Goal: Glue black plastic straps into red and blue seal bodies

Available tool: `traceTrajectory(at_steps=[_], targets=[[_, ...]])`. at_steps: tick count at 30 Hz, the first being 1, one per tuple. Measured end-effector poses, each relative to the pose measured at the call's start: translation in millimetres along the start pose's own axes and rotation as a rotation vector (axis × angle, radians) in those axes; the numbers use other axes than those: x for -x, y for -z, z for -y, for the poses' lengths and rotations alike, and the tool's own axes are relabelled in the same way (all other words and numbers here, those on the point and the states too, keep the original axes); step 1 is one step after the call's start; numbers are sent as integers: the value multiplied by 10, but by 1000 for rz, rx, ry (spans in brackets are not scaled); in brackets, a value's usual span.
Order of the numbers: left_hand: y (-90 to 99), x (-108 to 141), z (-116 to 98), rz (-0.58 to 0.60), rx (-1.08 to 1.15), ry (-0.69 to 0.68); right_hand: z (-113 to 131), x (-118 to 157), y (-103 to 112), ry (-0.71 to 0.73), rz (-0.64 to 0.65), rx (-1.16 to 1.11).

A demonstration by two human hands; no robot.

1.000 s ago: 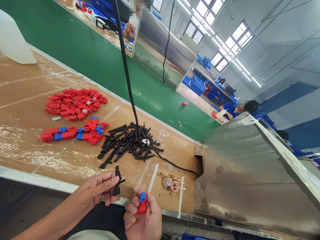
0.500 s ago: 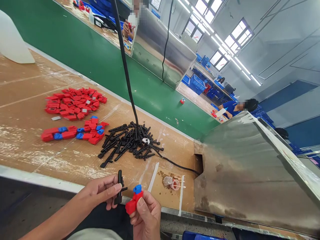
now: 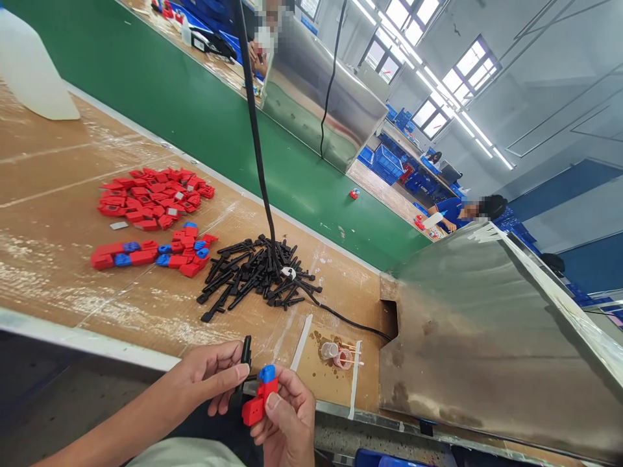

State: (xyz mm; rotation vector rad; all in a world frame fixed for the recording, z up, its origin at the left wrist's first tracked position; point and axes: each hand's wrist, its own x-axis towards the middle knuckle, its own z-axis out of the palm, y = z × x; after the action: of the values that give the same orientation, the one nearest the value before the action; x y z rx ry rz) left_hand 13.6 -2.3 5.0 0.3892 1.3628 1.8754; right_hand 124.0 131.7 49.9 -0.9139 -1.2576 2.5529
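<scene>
Between the thumb and fingers of my left hand (image 3: 214,376) is a black toy gun (image 3: 246,353), held roughly upright. My right hand (image 3: 291,412) pinches a red toy arm (image 3: 260,399) with a blue fist (image 3: 267,373) at its top. Both pieces are close together over the table's front edge, and the red one partly overlaps the black one. Whether they touch I cannot tell. Beyond my hands lies a pile of black toy guns (image 3: 253,275). To its left are joined red and blue arms (image 3: 146,253), with a heap of red parts (image 3: 156,198) behind them.
Small clear cups (image 3: 335,353) with cotton swabs stand on a stained, taped patch at the right. A black cable (image 3: 257,143) hangs into the gun pile. A metal panel (image 3: 467,337) borders the right side. Co-workers sit beyond the green strip (image 3: 292,175).
My left hand has moved slightly right, bringing the black gun nearer the red arm. The red arm has stayed almost in place. The whole view has shifted a little.
</scene>
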Motion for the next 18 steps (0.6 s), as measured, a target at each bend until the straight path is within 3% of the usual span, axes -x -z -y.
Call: traceTrajectory(at_steps=[6,18], targets=[[-9,-5,-1,8,15,-3,-144,-64,79,25,-6,-14],[-20,12,-40,14,8,-20,-57,71,-19,97,-35,125]])
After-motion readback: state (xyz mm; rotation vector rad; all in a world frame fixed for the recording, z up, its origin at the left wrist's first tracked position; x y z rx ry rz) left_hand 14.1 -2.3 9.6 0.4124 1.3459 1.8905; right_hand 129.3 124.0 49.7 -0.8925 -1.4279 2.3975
